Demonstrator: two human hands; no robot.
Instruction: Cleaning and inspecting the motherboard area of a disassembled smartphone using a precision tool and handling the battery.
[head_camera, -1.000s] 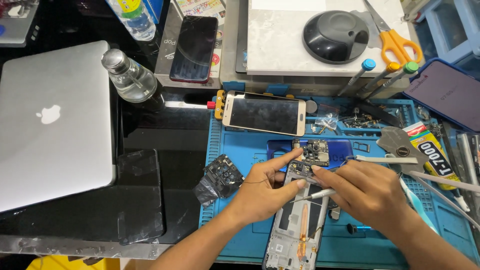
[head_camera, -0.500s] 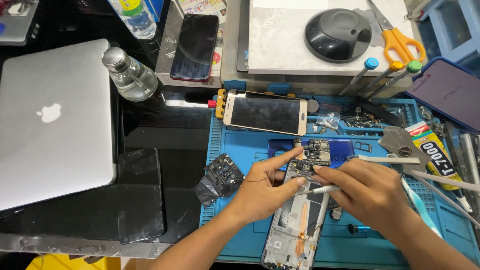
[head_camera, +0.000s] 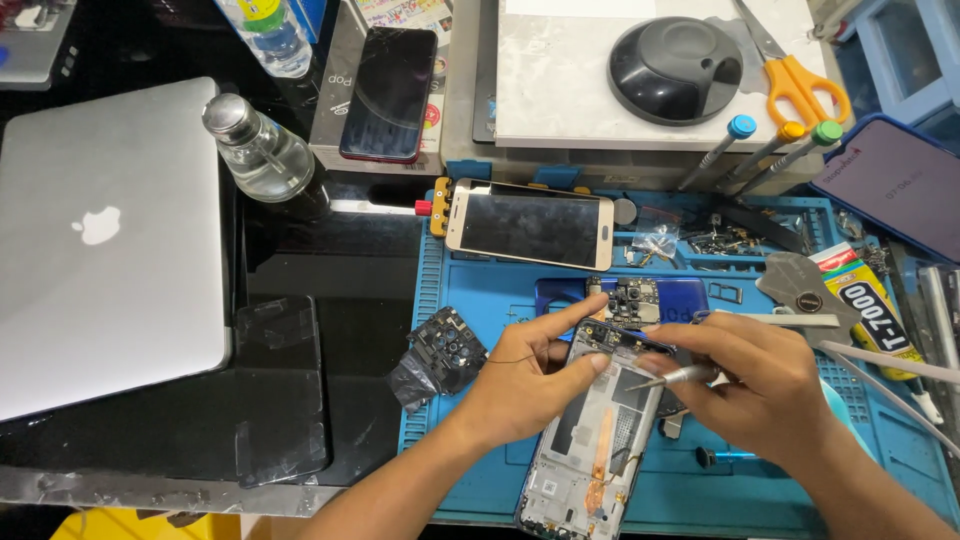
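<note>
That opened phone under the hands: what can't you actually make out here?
Head view only:
- Opened phone: its lower end is cut off by the bottom edge; the left hand covers its left side.
- Metal tool: the tip's contact point is too small to tell; the right hand hides its handle.
- Loose screws: too small to count.

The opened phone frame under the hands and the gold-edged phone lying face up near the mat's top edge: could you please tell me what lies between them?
In the head view, a dark blue phone back cover lies between them, with a small circuit board resting on it.
</note>
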